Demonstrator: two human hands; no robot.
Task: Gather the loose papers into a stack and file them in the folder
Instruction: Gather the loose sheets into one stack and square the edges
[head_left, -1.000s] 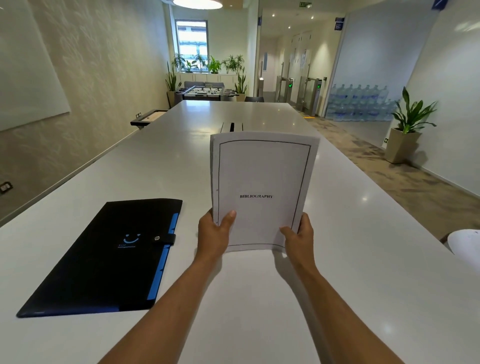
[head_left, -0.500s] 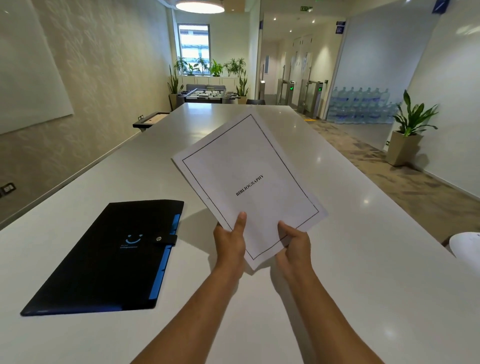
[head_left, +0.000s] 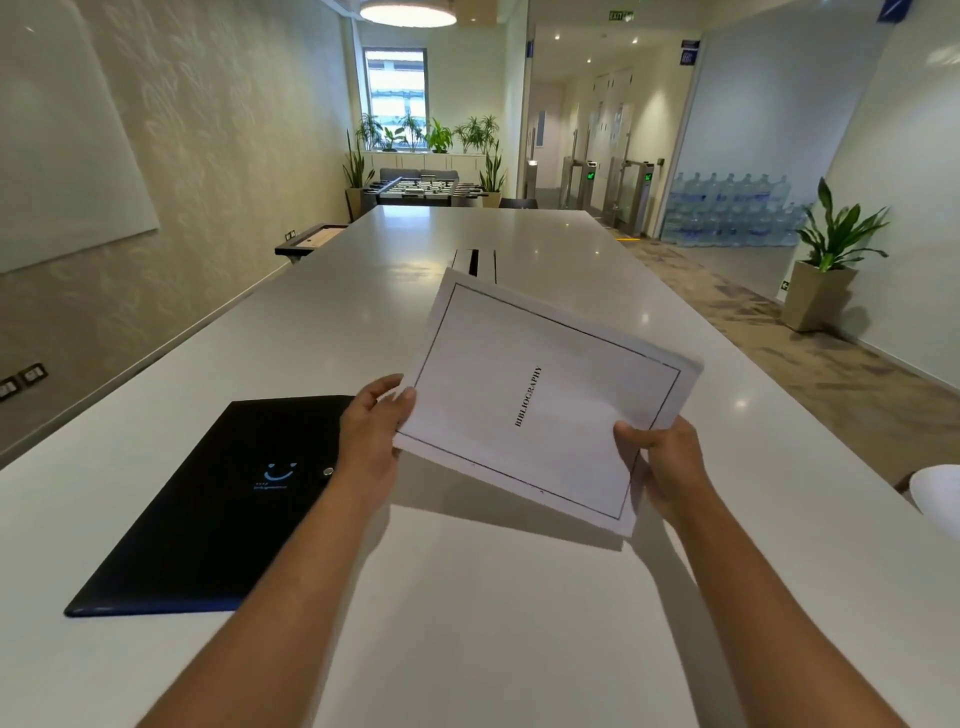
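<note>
I hold a stack of white papers (head_left: 540, 395) above the table, turned sideways so the word BIBLIOGRAPHY on the top sheet reads bottom to top. My left hand (head_left: 371, 434) grips the stack's left corner, thumb on top. At the lower right edge, my right hand (head_left: 662, 460) pinches the stack. A black folder (head_left: 208, 514) with a blue edge, a smiley logo and a snap button lies flat and closed on the table to the left, partly under my left hand.
The long white table (head_left: 493, 613) stretches ahead, with a cable slot (head_left: 474, 262) in its middle. A white object (head_left: 937, 493) pokes in at the right edge. Potted plant (head_left: 826, 260) and carpeted floor lie to the right, a wall to the left.
The stack has turned from upright to sideways and dropped lower. My hands have shifted apart from its bottom edge to its left and right ends.
</note>
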